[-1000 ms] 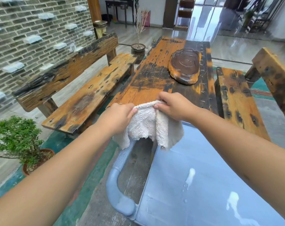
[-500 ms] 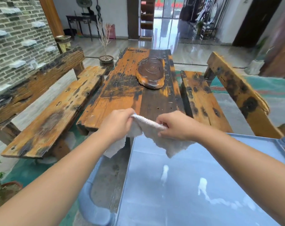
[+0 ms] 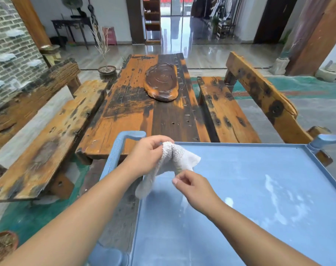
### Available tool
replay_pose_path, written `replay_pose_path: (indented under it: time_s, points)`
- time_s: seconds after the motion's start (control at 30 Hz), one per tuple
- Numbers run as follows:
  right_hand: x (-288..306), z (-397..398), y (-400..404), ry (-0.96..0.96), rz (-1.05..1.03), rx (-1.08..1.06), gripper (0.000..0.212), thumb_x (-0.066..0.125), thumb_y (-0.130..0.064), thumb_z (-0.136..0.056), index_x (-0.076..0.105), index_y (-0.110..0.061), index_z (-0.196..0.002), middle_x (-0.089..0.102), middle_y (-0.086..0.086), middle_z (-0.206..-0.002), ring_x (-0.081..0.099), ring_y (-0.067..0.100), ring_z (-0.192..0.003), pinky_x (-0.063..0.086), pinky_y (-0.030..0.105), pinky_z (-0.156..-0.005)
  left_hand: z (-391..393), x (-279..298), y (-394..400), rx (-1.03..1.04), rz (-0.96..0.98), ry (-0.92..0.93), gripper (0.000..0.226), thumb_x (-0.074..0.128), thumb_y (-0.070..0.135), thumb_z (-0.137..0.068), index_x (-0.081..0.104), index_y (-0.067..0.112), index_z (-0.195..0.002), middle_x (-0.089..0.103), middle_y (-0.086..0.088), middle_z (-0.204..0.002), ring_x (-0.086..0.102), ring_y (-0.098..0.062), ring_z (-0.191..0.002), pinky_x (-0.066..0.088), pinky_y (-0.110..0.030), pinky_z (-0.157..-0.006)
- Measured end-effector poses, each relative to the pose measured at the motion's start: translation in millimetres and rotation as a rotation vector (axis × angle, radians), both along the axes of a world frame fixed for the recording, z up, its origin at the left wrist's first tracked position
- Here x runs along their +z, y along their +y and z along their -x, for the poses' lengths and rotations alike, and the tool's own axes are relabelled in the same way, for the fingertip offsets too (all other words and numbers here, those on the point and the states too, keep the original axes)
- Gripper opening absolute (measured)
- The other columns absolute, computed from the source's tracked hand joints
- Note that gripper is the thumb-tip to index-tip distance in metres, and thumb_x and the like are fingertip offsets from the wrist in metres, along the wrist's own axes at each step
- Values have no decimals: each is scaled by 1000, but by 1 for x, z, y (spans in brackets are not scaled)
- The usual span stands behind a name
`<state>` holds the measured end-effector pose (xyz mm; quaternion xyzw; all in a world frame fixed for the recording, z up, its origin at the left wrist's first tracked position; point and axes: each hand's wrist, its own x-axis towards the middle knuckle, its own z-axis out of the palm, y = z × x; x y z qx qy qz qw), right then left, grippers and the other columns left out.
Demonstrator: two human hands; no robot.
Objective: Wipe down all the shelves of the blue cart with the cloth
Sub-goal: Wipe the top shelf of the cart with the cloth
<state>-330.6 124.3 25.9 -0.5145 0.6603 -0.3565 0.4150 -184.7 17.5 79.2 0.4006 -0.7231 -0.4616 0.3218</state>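
Note:
The blue cart's top shelf [image 3: 249,169] fills the lower right, with white smears on its surface and a raised rim. A white terry cloth [image 3: 171,160] hangs above the shelf's far left corner. My left hand [image 3: 147,153] pinches its top edge. My right hand [image 3: 194,189] is just below the cloth, its fingertips at the cloth's lower edge; whether it grips the cloth I cannot tell. The cart's lower shelves are hidden.
The cart's blue handle [image 3: 115,152] loops on the left side. A worn wooden table [image 3: 144,112] with a carved tray [image 3: 161,83] stands just beyond the cart, flanked by a left bench [image 3: 48,135] and a right bench [image 3: 226,112]. A plant pot [image 3: 2,244] sits bottom left.
The view has swung right, so more of the cart's top shows. My right hand has dropped from the cloth's top edge to its lower edge. The cloth now hangs from my left hand.

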Motion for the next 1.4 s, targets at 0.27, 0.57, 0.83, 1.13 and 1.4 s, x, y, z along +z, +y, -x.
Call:
replay_pose_path:
  time_s: [0.27,0.57,0.83,1.13,1.4]
  points:
    - [-26,6,-8,-538,-189,-171,32,62,-41,-92,56,-28,-120,57,-19,-124,50,-2,-114,37,23,-86,-4,-5,1,44,-312,174,30,52,4,-93,71,28,-93,70,-2,-82,59,-17,-67,47,-28,-59]
    - [-19,1,-24,-650,-161,-380,21,65,-37,-90,59,-18,-99,70,-4,-95,62,11,-94,38,28,-80,-24,-19,-3,13,-598,320,26,50,20,-99,60,26,-122,69,-8,-99,65,-25,-84,54,-43,-76]
    - [-12,11,-36,-617,-145,-122,54,68,-11,-88,48,-39,-131,70,3,-110,67,13,-87,49,28,-76,-45,-33,-12,-98,-587,368,45,54,21,-84,55,23,-129,65,-11,-93,62,-26,-88,46,-43,-79]
    - [-23,24,-59,386,-92,139,12,74,-29,-76,67,-33,-84,64,-8,-84,60,15,-82,47,26,-64,-43,-52,-19,-129,-144,-306,41,69,17,-84,58,40,-116,42,2,-66,40,-5,-51,33,-21,-53]
    - [-19,52,-111,746,129,179,13,58,-21,-87,68,-28,-93,64,0,-101,58,27,-95,45,34,-67,-24,-56,-59,83,305,-749,16,63,37,-90,69,29,-102,63,2,-81,62,-22,-79,52,-39,-68]
